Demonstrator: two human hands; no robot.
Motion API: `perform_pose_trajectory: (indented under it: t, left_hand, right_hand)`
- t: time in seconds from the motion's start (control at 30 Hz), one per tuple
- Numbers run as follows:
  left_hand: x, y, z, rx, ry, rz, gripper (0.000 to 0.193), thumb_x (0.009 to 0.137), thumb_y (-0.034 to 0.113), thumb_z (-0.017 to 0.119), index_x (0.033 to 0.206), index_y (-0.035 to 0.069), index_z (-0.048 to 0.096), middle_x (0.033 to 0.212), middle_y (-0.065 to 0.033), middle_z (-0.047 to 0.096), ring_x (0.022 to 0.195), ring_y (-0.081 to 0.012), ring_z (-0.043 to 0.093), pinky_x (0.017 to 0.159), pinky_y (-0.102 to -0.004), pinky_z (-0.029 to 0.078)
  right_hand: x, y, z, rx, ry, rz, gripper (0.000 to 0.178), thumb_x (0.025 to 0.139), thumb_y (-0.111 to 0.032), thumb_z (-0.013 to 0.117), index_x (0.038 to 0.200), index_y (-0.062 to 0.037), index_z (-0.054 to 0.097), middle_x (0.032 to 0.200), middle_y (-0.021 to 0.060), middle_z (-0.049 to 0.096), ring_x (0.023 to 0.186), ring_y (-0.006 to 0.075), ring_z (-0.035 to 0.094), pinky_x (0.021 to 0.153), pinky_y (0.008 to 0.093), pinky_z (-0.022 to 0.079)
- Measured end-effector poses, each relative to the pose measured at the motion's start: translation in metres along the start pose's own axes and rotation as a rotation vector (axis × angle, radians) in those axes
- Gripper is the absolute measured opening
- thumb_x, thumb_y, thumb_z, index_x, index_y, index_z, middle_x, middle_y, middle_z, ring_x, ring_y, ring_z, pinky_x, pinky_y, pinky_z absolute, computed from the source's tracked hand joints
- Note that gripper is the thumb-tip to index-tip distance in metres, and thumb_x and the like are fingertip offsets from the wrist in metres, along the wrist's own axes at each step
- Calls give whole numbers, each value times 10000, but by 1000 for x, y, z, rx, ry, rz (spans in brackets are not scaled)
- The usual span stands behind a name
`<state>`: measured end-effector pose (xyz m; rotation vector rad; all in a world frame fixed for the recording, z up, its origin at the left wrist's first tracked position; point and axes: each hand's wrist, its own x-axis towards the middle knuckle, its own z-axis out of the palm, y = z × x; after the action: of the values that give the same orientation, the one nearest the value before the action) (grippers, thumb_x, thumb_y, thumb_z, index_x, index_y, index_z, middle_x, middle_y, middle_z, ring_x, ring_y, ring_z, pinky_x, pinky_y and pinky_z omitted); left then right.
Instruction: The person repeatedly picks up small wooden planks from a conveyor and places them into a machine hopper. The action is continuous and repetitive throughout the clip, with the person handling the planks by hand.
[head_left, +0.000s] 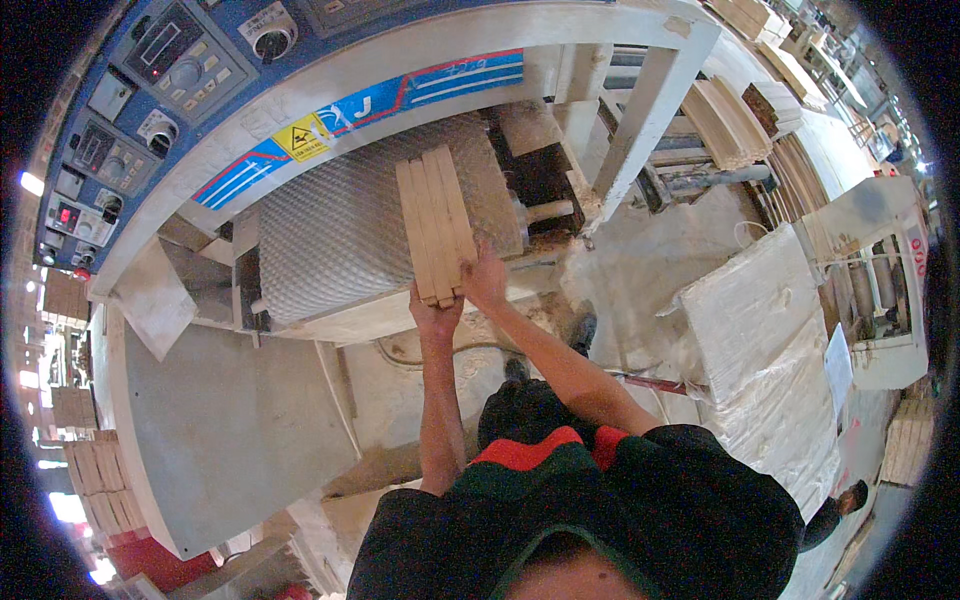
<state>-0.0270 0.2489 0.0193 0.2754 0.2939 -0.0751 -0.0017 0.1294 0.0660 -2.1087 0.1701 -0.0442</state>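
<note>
Several pale wooden strips point(435, 215) lie side by side on a grey textured conveyor belt point(330, 225), their far ends toward the machine's opening. At their near end, my left hand point(436, 312) is closed round the strips' lower edge, with its thumb on the left side. My right hand point(485, 278) presses against the right side of the bundle near the same end, fingers closed on it. The near ends of the strips are slightly uneven and stick out past the belt's front edge.
A blue control panel point(190, 75) with knobs and displays stands at upper left above the belt. A white frame post point(655, 110) rises right of it. Stacked wood point(725, 125) lies at upper right, a plastic-covered stack point(765, 340) at right, and a grey board point(225, 430) at lower left. Another person point(832, 515) is at lower right.
</note>
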Motion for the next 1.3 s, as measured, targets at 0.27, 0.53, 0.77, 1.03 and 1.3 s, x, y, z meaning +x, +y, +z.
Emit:
perform_pose_trajectory:
  t: [0.27,0.53,0.77,1.03,1.3]
  left_hand:
    - [11,-5,15,55,164,-6,414,931,330,306,1206,72,477,1180,-120,548,1049,-300,553,841,-472,478]
    - [37,-12,29,8,175,9,466,918,352,293,1251,61,439,1217,-148,513,1097,-321,520,856,-489,467]
    - [35,-16,32,-268,320,11,613,887,465,347,1321,32,353,1303,-185,405,1185,-368,411,995,-532,347]
    - [24,-54,-9,-163,493,-167,647,872,545,380,1169,-22,477,1102,-167,566,1010,-319,560,925,-496,430]
    - [24,-163,-23,308,487,-688,351,881,391,488,917,57,589,843,-81,608,739,-265,571,805,-412,480]
  right_hand:
    - [22,52,21,275,118,-234,456,763,-126,664,1192,-50,531,982,135,665,839,214,655,713,344,513]
    - [42,57,21,404,46,-106,509,749,-147,701,1215,-42,527,952,130,659,821,150,636,703,303,512]
    - [42,50,12,382,-2,49,476,758,-227,714,1158,-12,572,834,107,671,724,140,629,641,309,503]
    - [25,93,-54,152,-31,-155,347,753,-309,716,964,-44,641,743,128,642,683,237,632,625,357,501]
    - [17,244,-252,-36,-353,35,275,765,-303,687,875,-53,653,761,79,662,694,210,626,621,329,495]
